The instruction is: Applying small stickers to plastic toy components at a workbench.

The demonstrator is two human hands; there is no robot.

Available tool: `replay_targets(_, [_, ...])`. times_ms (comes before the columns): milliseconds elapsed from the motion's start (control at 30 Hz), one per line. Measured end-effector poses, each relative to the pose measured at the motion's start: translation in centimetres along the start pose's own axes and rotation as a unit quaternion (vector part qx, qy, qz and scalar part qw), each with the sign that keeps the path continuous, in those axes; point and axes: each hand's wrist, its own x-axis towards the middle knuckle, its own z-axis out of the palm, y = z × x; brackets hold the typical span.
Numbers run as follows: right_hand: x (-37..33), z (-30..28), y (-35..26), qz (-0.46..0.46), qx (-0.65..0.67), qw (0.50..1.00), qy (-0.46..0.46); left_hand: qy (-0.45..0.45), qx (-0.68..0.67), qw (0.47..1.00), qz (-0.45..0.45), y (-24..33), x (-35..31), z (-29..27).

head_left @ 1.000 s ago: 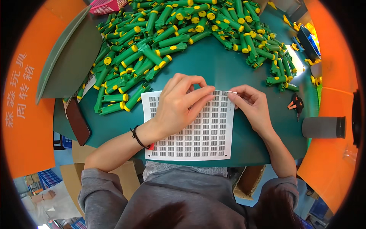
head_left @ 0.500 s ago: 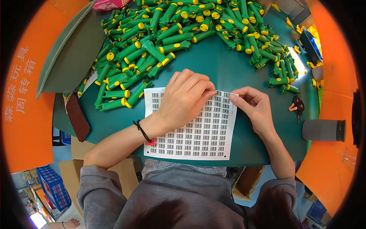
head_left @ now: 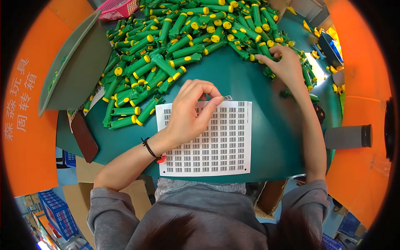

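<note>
Pinched between the thumb and forefinger of my left hand (head_left: 189,112) is a small barcode label (head_left: 227,98). That hand is over a white sheet of barcode labels (head_left: 246,158), which lies flat near the table's front edge. Farther off to the right, my right hand (head_left: 287,68) has its thumb and fingers apart and holds nothing I can see. It is above the right side of a heap of green plastic tubes with yellow ends (head_left: 175,53), close to several of them. A small red piece (head_left: 161,159) shows at the sheet's left edge, by my left wrist.
A large grey-green tray (head_left: 79,66) leans at the left, with a dark red phone-like slab (head_left: 84,137) below it. A grey cup (head_left: 348,137) lies at the right edge. Orange panels (head_left: 31,104) flank the green table (head_left: 275,154). A pink basket (head_left: 118,10) is at the back.
My right hand has left the sheet's upper right corner and moved away, up to the tubes, opening. A label now shows in my left fingers, which have shifted slightly left.
</note>
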Motion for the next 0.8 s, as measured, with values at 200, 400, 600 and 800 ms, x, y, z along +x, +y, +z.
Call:
replay_targets(200, [-2.7,-3.2,-4.9,0.104,0.374,0.919,-0.067,0.075,-0.110,0.991,-0.031,0.6,-0.2,-1.3])
replay_targets(400, [-11.0,-3.0,-10.4,0.039,0.616,0.769,-0.165,-0.007,-0.181,0.983,-0.026,2.6,-0.8,-1.5])
replay_targets(600, [-12.0,-2.8,-10.6,0.111,0.739,0.650,-0.140,-0.014,-0.174,0.981,-0.079,2.6,-0.9,-1.9])
replay_targets(800, [-12.5,-2.9,-10.6,0.073,0.619,0.770,-0.137,0.028,-0.068,0.997,-0.024,3.1,-0.4,-3.3])
